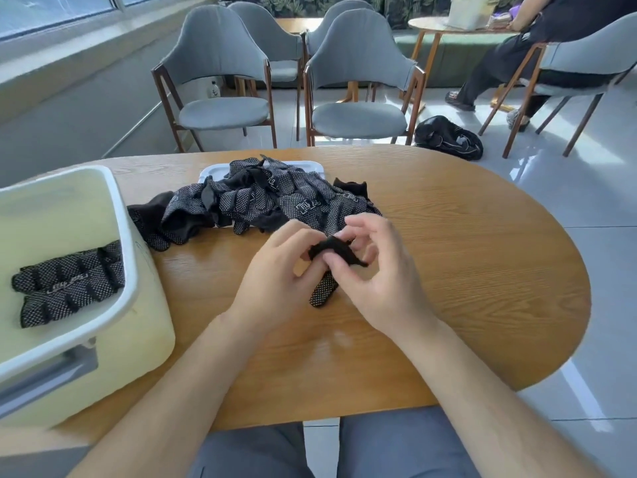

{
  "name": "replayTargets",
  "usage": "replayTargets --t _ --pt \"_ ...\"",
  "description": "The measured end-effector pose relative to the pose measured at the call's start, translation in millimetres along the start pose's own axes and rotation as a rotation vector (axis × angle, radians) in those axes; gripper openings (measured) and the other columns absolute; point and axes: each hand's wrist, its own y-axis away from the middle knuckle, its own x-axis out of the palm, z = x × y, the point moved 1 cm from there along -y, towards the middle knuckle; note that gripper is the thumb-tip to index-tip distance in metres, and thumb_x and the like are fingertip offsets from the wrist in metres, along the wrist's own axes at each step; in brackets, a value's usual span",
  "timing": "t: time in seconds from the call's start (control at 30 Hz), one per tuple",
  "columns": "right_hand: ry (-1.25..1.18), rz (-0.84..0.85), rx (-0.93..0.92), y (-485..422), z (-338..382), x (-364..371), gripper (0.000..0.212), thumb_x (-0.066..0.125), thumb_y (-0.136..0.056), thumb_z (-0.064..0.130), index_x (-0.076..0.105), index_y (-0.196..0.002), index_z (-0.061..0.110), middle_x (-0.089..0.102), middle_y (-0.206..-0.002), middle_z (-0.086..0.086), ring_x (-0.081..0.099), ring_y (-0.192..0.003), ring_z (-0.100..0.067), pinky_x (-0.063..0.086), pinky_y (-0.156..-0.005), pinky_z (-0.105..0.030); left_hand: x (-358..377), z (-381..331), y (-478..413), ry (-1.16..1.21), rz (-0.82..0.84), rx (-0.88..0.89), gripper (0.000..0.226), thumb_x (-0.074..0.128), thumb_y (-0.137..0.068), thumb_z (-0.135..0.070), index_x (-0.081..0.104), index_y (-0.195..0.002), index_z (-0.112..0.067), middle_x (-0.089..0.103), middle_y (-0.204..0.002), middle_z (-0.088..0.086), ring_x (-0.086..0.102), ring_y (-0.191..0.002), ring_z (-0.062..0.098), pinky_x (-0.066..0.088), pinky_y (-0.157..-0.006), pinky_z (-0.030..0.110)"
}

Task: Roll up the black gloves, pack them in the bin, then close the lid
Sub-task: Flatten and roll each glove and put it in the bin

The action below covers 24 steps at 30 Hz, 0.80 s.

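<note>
A black dotted glove (325,288) is held over the wooden table (465,257). My left hand (275,270) and my right hand (375,270) both pinch its bunched upper end between fingers and thumbs, and a dotted finger of it hangs down to the tabletop. Behind my hands lies a pile of black gloves (269,198), partly on top of the white lid (310,167). The pale yellow bin (127,270) stands open at the left with two rolled gloves (69,284) inside.
Grey chairs (358,84) stand beyond the table's far edge. A black bag (448,138) lies on the floor at the right. A seated person (524,53) is at another table in the back right. My knees show under the near edge.
</note>
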Motion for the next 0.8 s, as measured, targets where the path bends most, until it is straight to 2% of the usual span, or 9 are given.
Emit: replayTargets --t 0.1,0.17,0.27,0.4,0.47,0.53,0.63,0.7,0.8 --pt "-0.072 0.027 0.185 1.1 -5.5 2.1 0.023 0.077 -0.090 0.020 0.067 -0.108 0.030 0.061 -0.091 0.030 0.057 -0.088 0.000 0.039 -0.076 -0.008 -5.5 -5.1 -0.7 0.084 -0.050 -0.130 0.006 0.071 -0.092 -0.014 0.067 -0.092 -0.017 0.056 -0.084 -0.007 0.054 -0.071 0.013 0.037 -0.063 0.013" --pt "-0.104 0.031 0.249 -9.0 -4.5 -0.5 0.017 0.076 -0.092 0.016 0.071 -0.103 0.029 0.059 -0.078 0.031 0.056 -0.074 0.003 0.038 -0.066 -0.008 -10.0 -4.6 -6.7 0.092 -0.079 -0.189 0.010 0.072 -0.092 -0.020 0.064 -0.087 -0.020 0.056 -0.083 -0.008 0.053 -0.067 0.017 0.037 -0.060 0.014" --pt "-0.117 0.134 0.287 -41.3 2.5 -2.5 0.009 0.072 -0.095 0.017 0.075 -0.103 0.021 0.063 -0.068 0.025 0.056 -0.061 0.005 0.039 -0.058 -0.007 -17.5 1.5 -25.3 0.070 -0.108 -0.240 0.012 0.071 -0.093 -0.029 0.066 -0.092 -0.018 0.058 -0.085 -0.007 0.052 -0.063 0.015 0.039 -0.058 0.019" --pt "-0.115 0.151 0.248 -86.5 14.6 -5.2 0.013 0.070 -0.097 0.022 0.075 -0.109 0.024 0.070 -0.071 0.016 0.069 -0.064 -0.001 0.051 -0.060 -0.015 -32.4 2.4 -57.4 0.118 -0.214 -0.359 0.015 0.070 -0.093 -0.036 0.064 -0.095 -0.023 0.067 -0.075 -0.005 0.060 -0.061 0.012 0.048 -0.057 0.031" --pt "-0.103 0.070 0.099 -97.9 24.0 -10.0 0.014 0.070 -0.097 0.018 0.075 -0.108 0.025 0.074 -0.085 0.015 0.073 -0.078 -0.004 0.057 -0.069 -0.018 -40.7 -2.1 -66.1 0.140 -0.272 -0.332 0.018 0.070 -0.093 -0.036 0.061 -0.095 -0.021 0.068 -0.078 -0.007 0.063 -0.070 0.009 0.051 -0.061 0.028" --pt "-0.104 0.008 -0.023 -95.8 26.0 -12.9 0.015 0.072 -0.095 0.015 0.076 -0.108 0.021 0.075 -0.096 0.011 0.072 -0.088 -0.007 0.058 -0.075 -0.021 -45.1 -5.6 -63.1 0.114 -0.299 -0.265 0.018 0.070 -0.093 -0.033 0.061 -0.096 -0.018 0.067 -0.088 -0.013 0.061 -0.082 0.003 0.046 -0.070 0.020" --pt "-0.029 0.036 -0.094 -67.5 7.4 -4.9 0.018 0.075 -0.092 0.010 0.077 -0.107 0.018 0.074 -0.100 0.009 0.069 -0.093 -0.007 0.054 -0.073 -0.019 -35.5 9.9 -35.8 -0.016 -0.236 -0.168 0.018 0.074 -0.089 -0.028 0.063 -0.094 -0.015 0.068 -0.098 -0.010 0.052 -0.088 0.009 0.038 -0.076 0.014" --pt "-0.004 0.129 -0.093 -37.8 -12.8 4.5 0.019 0.078 -0.089 0.008 0.077 -0.105 0.017 0.074 -0.103 0.008 0.068 -0.093 -0.006 0.053 -0.075 -0.020 -23.2 29.7 -8.4 -0.102 -0.123 -0.093 0.018 0.074 -0.088 -0.030 0.064 -0.092 -0.015 0.069 -0.094 -0.007 0.047 -0.088 0.013 0.042 -0.080 0.023" --pt "0.097 0.261 -0.128 6.0 -37.5 13.9 0.013 0.079 -0.088 0.016 0.080 -0.101 0.019 0.075 -0.102 0.010 0.065 -0.093 -0.015 0.052 -0.086 -0.033 -10.6 49.5 31.4 -0.209 0.074 0.032 0.022 0.067 -0.089 -0.037 0.067 -0.090 -0.015 0.068 -0.089 -0.009 0.050 -0.086 0.019 0.046 -0.079 0.035"
